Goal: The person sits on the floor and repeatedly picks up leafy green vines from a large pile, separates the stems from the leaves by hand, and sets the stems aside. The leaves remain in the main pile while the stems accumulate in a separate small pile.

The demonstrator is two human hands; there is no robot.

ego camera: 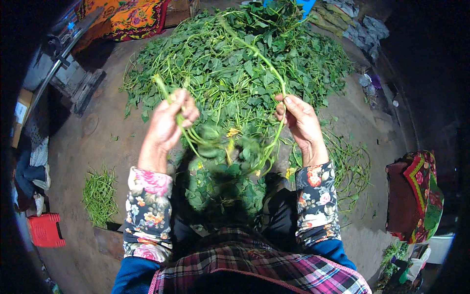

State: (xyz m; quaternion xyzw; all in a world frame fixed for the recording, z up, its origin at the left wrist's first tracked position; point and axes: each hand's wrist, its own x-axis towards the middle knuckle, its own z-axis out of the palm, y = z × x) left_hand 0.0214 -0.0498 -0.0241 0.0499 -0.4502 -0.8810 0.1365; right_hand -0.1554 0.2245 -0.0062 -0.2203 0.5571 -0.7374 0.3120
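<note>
My left hand is closed around a small bunch of green stems, some hanging below the fist and one sticking up past the thumb. My right hand pinches a long green vine stem between thumb and fingers. This stem curves up over the heap and hangs down below the hand. Leaves beneath and between the hands are blurred. In front of me lies a large heap of leafy vines. More leaves rest between my legs, with a few yellow ones among them.
A small pile of stripped stems lies at left, near a red plastic case. Loose, tangled stems spread on the floor at right. A cloth-covered seat stands farther right. An orange patterned cloth hangs at the upper left.
</note>
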